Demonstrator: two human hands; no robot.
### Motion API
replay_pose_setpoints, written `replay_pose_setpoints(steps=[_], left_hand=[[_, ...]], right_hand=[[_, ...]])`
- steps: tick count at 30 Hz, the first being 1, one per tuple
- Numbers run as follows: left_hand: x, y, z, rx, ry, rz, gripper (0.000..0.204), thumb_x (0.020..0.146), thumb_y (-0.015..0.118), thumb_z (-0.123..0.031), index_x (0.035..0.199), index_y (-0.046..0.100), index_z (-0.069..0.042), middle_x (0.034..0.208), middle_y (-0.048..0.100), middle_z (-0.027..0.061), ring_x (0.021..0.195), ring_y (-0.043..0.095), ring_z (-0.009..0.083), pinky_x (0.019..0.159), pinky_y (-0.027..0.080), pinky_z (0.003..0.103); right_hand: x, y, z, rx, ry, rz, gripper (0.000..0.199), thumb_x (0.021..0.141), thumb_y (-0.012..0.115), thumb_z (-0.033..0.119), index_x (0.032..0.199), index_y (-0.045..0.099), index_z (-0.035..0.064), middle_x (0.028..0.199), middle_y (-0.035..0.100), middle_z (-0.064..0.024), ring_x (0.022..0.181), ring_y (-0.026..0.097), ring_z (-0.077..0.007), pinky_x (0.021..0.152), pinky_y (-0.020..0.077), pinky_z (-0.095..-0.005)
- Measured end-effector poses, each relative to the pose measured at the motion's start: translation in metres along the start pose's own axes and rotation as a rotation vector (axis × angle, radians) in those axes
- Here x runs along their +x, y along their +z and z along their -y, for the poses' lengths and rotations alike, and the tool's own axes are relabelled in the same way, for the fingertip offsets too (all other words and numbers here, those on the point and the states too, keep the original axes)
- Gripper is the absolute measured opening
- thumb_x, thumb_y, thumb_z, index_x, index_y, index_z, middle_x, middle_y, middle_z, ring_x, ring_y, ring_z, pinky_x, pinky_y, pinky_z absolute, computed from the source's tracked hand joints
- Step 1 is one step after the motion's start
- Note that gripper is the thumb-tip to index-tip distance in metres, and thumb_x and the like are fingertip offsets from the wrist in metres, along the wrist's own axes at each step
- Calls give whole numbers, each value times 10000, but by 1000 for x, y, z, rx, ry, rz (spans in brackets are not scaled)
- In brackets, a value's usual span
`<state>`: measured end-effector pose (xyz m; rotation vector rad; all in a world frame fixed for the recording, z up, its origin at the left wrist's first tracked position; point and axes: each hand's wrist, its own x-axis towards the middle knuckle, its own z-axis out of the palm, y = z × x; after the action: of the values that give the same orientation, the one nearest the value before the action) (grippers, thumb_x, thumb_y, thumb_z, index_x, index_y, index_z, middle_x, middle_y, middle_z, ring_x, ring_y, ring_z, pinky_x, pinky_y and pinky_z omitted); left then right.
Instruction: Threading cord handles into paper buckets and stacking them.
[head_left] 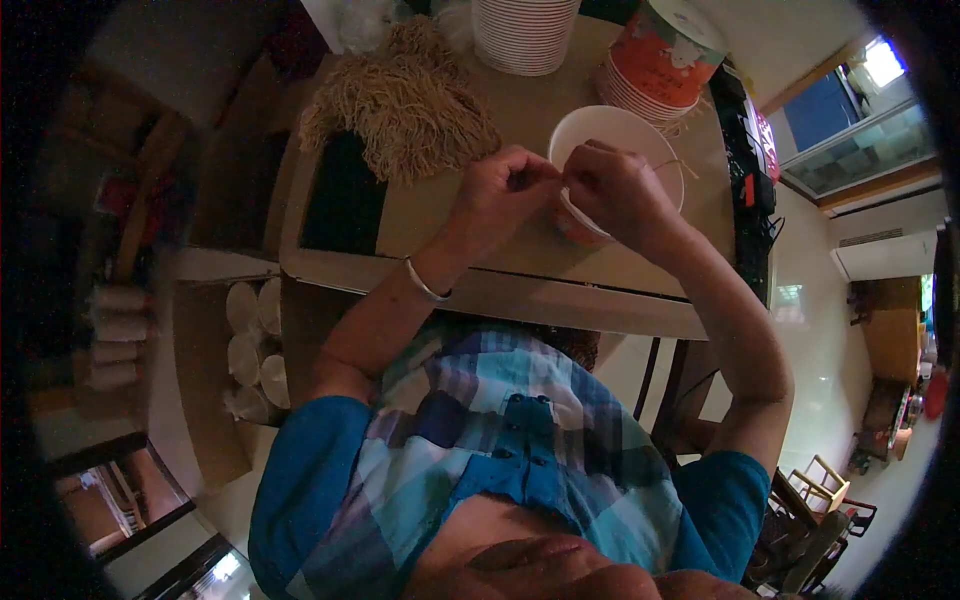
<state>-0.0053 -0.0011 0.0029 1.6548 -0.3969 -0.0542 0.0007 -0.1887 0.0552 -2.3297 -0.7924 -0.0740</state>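
Far left: 1 column of pale rolls, dim. Next, an open carton holding white round-ended items. On the cardboard-covered table, a heap of tan string. Left hand: fingers curled, tips pinched together at the paper bucket's near-left rim. Behind, 1 stack of white tubs. The paper bucket stands upright at the table's near side. Right hand: closed over the bucket's mouth, its tips meeting the left's; cannot tell what either grips. Farther right, 1 stack of orange buckets.
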Motion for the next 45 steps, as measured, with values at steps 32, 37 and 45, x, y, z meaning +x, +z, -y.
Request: replay_pose_setpoints(steps=[32,37,45], left_hand=[[9,-4,3,-430,-232,79,184,858,658,-182,958,668,-28,848,645,9,720,544,69,645,434,215],[10,-4,7,-404,-221,91,170,859,657,-173,955,668,-33,843,646,-2,709,543,64,635,436,220],[10,-3,5,-454,-204,80,153,870,652,-134,948,645,-3,791,623,12,663,535,71,603,447,208]], right_hand=[[1,-15,19,74,-15,-22,162,816,626,86,967,582,46,938,601,-122,768,630,-286,661,504,-368],[-1,-8,14,-46,-78,-31,131,828,600,70,949,560,40,920,578,-133,777,612,-349,650,502,-416],[-1,-6,17,-159,-90,-45,94,844,578,88,920,547,41,902,559,-142,765,593,-379,629,486,-463]])
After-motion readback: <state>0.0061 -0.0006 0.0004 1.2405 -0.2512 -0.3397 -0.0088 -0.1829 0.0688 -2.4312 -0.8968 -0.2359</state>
